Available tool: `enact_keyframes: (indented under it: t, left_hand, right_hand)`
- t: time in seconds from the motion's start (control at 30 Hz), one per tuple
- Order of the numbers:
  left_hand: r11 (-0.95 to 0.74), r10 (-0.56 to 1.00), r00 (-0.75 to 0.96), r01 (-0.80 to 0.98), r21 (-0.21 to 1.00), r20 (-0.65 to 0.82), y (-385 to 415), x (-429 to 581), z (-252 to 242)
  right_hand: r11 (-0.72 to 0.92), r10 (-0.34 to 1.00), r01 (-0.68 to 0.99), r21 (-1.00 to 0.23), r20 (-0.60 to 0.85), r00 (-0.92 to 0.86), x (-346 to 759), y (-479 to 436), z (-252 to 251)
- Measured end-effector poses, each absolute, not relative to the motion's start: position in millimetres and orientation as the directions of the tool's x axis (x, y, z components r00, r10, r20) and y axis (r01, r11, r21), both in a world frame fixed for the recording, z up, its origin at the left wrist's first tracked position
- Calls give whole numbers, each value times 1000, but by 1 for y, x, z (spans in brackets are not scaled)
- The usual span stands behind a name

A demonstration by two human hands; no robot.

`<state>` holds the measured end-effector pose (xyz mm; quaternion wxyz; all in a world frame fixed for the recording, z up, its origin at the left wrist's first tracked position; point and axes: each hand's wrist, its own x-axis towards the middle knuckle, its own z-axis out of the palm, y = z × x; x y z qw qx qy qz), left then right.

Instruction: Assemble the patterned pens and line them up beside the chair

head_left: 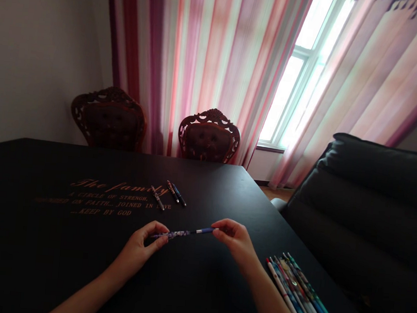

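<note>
Between my two hands, a slim pen stretches almost level above the dark table [190, 281]. My left hand [146, 241] pinches the end of its purple-and-white patterned barrel [179, 234] between thumb and fingers. At the other end, my right hand [235, 241] grips the tip of a plain blue-violet part [205, 230] with a white band. A thin dark stretch lies between barrel and blue part; whether they are joined there I cannot tell. Farther back lie a patterned pen [157, 198] and, to its right, two dark pens [172, 191] side by side.
Several colourful pens [300, 296] lie in a row at the table's right, beside my right forearm. Gold lettering [117, 197] marks the tabletop. Two carved chairs [209, 137] stand beyond the far edge, and a black leather seat [371, 210] is on the right.
</note>
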<state>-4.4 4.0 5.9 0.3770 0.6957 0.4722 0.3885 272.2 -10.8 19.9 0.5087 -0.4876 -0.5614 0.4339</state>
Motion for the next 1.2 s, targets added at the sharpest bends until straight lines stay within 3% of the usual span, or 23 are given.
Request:
enact_keyframes:
  t: [0.17,0.4,0.6,0.77,0.97,1.2]
  left_hand:
    - [-253,941,305,349,902,146,2,-4,7]
    - [-309,934,304,417,855,189,-3,0,13]
    - [-277,941,291,375,884,172,-5,0,14]
    - [-268,949,255,355,896,183,-6,-1,13]
    - [-265,943,289,361,894,163,-4,-2,12]
    - [-290,940,288,389,874,184,-4,-2,13]
  right_hand:
    - [146,988,130,-981,137,-69,268,-12,19]
    - [197,980,440,-876,180,-82,253,-17,16]
    - [231,973,432,-872,214,-88,250,-17,15]
    - [172,985,511,-842,133,-113,243,-20,11]
    - [278,960,376,-884,241,-143,244,-22,13]
    - [214,974,435,-875,157,-165,245,-22,16]
